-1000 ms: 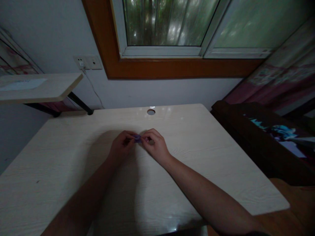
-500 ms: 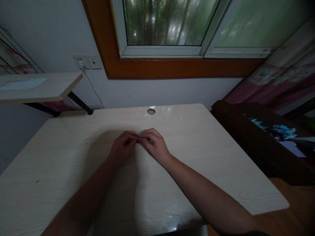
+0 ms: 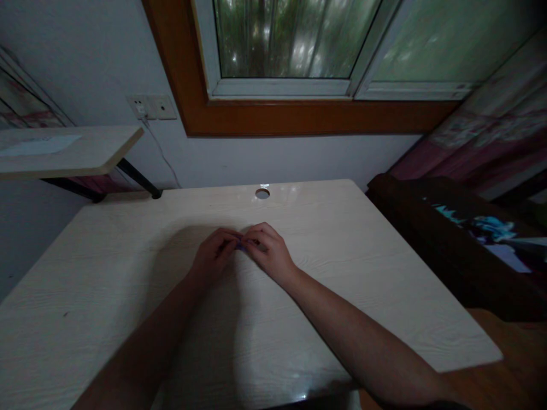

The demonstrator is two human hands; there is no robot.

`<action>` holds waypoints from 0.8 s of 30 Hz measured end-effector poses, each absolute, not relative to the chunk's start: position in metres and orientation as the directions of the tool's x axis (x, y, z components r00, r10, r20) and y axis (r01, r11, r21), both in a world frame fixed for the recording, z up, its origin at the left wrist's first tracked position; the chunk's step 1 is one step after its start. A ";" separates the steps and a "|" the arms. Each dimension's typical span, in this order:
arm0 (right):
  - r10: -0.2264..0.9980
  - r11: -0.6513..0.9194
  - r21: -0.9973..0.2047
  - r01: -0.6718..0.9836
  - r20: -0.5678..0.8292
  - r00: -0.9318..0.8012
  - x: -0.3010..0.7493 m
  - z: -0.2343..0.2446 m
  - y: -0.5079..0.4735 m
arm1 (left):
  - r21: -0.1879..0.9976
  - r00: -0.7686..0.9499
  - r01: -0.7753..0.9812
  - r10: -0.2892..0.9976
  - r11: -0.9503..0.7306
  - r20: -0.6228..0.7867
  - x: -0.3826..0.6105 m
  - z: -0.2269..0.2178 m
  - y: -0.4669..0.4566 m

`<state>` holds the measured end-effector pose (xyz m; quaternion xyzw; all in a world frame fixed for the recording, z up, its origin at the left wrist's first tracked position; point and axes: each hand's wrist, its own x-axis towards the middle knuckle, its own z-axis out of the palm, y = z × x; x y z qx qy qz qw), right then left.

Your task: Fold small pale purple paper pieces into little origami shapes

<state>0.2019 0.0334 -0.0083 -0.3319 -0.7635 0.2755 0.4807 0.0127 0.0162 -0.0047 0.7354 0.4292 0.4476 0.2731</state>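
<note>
Between my fingertips is a small purple item (image 3: 240, 246), mostly covered by the fingers, so its kind does not show. My left hand (image 3: 213, 250) pinches it from the left, thumb and fingers pressed together. From the right, my right hand (image 3: 269, 247) closes its fingertips on the same item. The two hands meet tip to tip just over the pale wood-grain table (image 3: 342, 239), below the round hole (image 3: 262, 194) near its back edge.
A raised shelf (image 3: 85, 162) with a paper sheet (image 3: 40, 145) stands at the left back on black legs. Behind the table are a wall socket (image 3: 151, 107) with a cord and a window. Dark furniture (image 3: 410, 228) bearing blue cloth (image 3: 493, 228) stands at the right.
My fingertips have drawn slightly closer together, and less of the purple item shows between them. My arms stay in nearly the same place.
</note>
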 end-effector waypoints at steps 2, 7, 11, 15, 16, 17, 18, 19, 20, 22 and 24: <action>0.771 0.629 -0.737 0.248 0.551 -0.319 0.202 -0.009 0.034 | 0.793 0.224 0.386 0.882 -0.471 0.414 0.013 -0.005 0.015; 0.784 0.614 -0.746 0.257 0.542 -0.302 0.202 -0.011 0.035 | 0.830 0.202 0.350 0.900 -0.435 0.387 0.014 -0.007 0.014; 0.793 0.603 -0.756 0.255 0.532 -0.297 0.202 -0.013 0.035 | 0.865 0.149 0.319 0.922 -0.388 0.359 0.014 -0.010 0.015; 0.807 0.583 -0.768 0.266 0.508 -0.302 0.201 -0.013 0.034 | 0.875 0.074 0.347 0.940 -0.338 0.334 0.014 -0.014 0.016; 0.811 0.576 -0.773 0.266 0.502 -0.299 0.201 -0.013 0.034 | 0.866 0.065 0.373 0.940 -0.334 0.335 0.013 -0.014 0.017; 0.816 0.569 -0.778 0.265 0.496 -0.297 0.201 -0.013 0.034 | 0.853 0.060 0.399 0.938 -0.335 0.340 0.013 -0.014 0.017; 0.822 0.561 -0.786 0.261 0.489 -0.293 0.201 -0.013 0.035 | 0.842 0.059 0.421 0.936 -0.337 0.346 0.012 -0.014 0.017; 0.828 0.551 -0.795 0.255 0.481 -0.288 0.201 -0.014 0.035 | 0.836 0.059 0.432 0.935 -0.339 0.348 0.012 -0.014 0.018; 0.835 0.539 -0.805 0.247 0.472 -0.282 0.200 -0.015 0.035 | 0.837 0.060 0.431 0.936 -0.338 0.347 0.011 -0.014 0.018; 0.850 0.514 -0.827 0.229 0.456 -0.264 0.200 -0.016 0.036 | 0.855 0.061 0.412 0.946 -0.315 0.319 0.012 -0.013 0.018; 0.859 0.497 -0.841 0.215 0.442 -0.257 0.200 -0.018 0.036 | 0.870 0.066 0.411 0.961 -0.272 0.269 0.012 -0.012 0.018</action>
